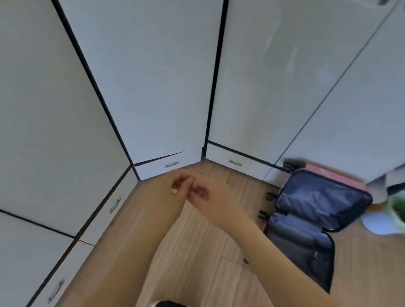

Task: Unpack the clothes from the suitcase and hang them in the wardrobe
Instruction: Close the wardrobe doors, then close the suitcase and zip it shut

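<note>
Suitcase point(319, 205) lies open and looks pretty much emptied, wardrobe point(156, 67) doors shut. Left hand point(178, 185) and right hand point(209, 197) meet, fingers point(188, 180) curled; can't tell if they're holding anything.

Both forearms forward, left grip point(181, 186) and right grip point(207, 196) together, fingers point(188, 179) loosely curled.

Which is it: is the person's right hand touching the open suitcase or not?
Apart. The head view shows the right hand held up left of the suitcase, with a strip of wooden floor visible between them.
</note>
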A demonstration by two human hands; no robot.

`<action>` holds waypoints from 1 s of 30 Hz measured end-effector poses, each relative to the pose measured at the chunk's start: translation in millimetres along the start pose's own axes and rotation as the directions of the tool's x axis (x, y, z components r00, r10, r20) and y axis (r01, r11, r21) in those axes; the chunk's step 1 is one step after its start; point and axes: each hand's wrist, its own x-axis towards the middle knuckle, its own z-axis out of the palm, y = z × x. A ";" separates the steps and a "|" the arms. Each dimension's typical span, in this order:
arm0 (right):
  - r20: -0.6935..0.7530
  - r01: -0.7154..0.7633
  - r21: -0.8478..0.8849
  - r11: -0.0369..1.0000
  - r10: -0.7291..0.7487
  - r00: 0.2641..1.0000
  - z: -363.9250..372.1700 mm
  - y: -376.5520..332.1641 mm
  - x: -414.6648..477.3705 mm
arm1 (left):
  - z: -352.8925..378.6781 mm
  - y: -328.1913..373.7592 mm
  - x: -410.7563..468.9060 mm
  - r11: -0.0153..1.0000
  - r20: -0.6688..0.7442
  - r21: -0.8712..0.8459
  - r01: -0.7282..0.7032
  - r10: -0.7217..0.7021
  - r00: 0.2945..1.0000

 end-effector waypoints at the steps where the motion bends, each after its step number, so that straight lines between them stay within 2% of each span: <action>1: -0.018 -0.021 0.010 1.000 0.021 1.000 -11.0 12.1 -10.8 | 16.5 9.9 -4.3 1.000 0.017 -0.010 -0.007 0.008 1.000; 4: -0.079 -0.087 -0.002 0.996 0.086 0.993 -53.3 49.9 -49.3 | 72.9 49.9 -23.6 1.000 0.116 0.003 0.019 -0.019 0.993; 15: -0.221 -0.230 -0.051 0.972 0.214 0.951 -168.0 185.2 -170.6 | 267.3 117.7 -81.4 0.999 0.306 -0.043 -0.027 0.038 0.951; 23: -0.237 -0.362 0.044 0.931 0.362 0.902 -208.7 257.7 -197.0 | 361.4 125.7 -72.9 0.995 0.475 0.029 -0.097 0.071 0.877; 30: -0.286 -0.480 0.098 0.872 0.487 0.825 -220.1 340.6 -167.1 | 446.2 106.0 -20.7 0.978 0.610 0.108 -0.180 0.078 0.788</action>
